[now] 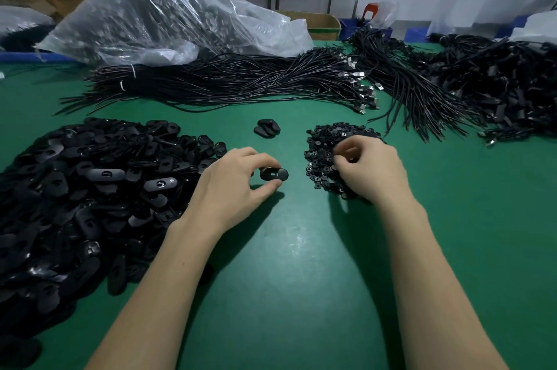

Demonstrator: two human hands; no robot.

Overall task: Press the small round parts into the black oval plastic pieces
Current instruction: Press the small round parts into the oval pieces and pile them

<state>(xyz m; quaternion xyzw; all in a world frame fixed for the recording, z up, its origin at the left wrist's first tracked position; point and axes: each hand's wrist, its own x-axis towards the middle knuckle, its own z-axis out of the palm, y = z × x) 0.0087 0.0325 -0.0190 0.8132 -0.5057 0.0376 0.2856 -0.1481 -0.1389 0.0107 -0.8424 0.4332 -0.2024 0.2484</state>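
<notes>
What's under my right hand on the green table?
The right hand rests on a pile of small black round parts. Its curled fingers hide whether it holds one.

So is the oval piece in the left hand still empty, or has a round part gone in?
Empty, as far as shows: the oval piece pinched by the left hand shows an open slot, no round part in it.

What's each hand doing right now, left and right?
Left hand: pinching one black oval piece just above the green table.
Right hand: fingers curled into the pile of small round parts; what it holds cannot be told.
</notes>
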